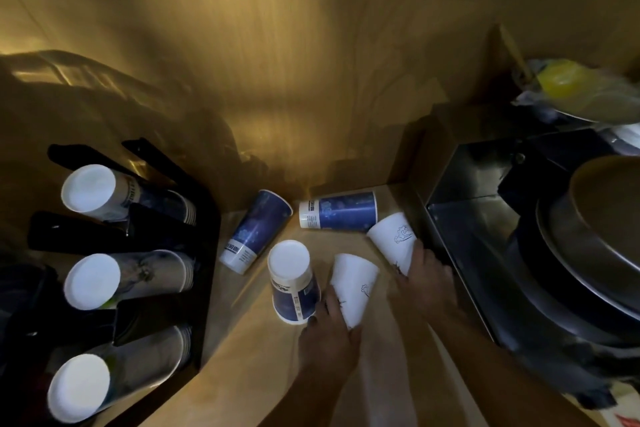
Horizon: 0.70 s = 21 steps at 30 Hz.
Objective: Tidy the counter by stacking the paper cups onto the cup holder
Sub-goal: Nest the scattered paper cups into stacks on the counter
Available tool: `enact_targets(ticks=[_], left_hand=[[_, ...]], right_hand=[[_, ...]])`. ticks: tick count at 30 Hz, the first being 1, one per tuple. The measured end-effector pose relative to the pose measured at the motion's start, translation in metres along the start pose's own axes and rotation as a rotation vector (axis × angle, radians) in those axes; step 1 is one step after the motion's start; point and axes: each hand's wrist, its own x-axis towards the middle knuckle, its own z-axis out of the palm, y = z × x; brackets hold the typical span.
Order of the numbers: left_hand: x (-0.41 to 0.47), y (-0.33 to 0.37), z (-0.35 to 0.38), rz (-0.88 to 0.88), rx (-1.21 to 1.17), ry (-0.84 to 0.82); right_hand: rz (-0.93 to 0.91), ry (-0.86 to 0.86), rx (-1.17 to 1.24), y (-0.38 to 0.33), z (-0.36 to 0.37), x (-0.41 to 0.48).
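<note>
Several paper cups lie scattered on the wooden counter (pixel 242 357). My left hand (pixel 329 333) grips a white cup (pixel 353 284) with a small line drawing, next to an upside-down blue cup (pixel 292 282). My right hand (pixel 424 282) holds a second white cup (pixel 393 237) near the steel box. Two blue cups lie on their sides by the wall, one tilted (pixel 254 232) and one level (pixel 339 211). At the left stands the black cup holder (pixel 162 229) with three stacks of cups (pixel 93 279) pointing bottoms up.
A shiny steel box (pixel 460 243) stands at the right edge of the counter, with stacked dark metal pans (pixel 588 246) beyond it. A yellow item in plastic wrap (pixel 568 83) sits higher at the far right. A wooden wall closes the back.
</note>
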Motion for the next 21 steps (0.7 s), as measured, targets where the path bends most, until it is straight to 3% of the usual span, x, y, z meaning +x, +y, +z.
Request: enact_targets(ticks=[4, 6, 11, 14, 16, 21], left_hand=[[0.004, -0.008, -0.008, -0.090, -0.350, -0.040], [0.005, -0.011, -0.007, -0.123, -0.587, -0.088], [0.010, -0.019, 0.016, -0.083, -1.241, -0.147], [0.011, -0.018, 0.024, -0.042, -1.336, -0.232], [0.012, -0.014, 0.028, -0.110, -1.324, -0.215], [0.005, 0.002, 0.017, -0.135, -1.248, -0.177]], right_hand=[[-0.006, 0.018, -0.162, 0.000, 0.006, 0.003], [0.025, -0.006, -0.092, -0.001, 0.007, 0.003], [0.228, -0.054, 0.642, -0.010, -0.010, 0.010], [0.251, -0.110, 0.887, -0.012, -0.024, 0.016], [0.234, -0.113, 0.994, -0.015, -0.033, 0.020], [0.126, -0.013, 1.140, -0.018, -0.063, 0.021]])
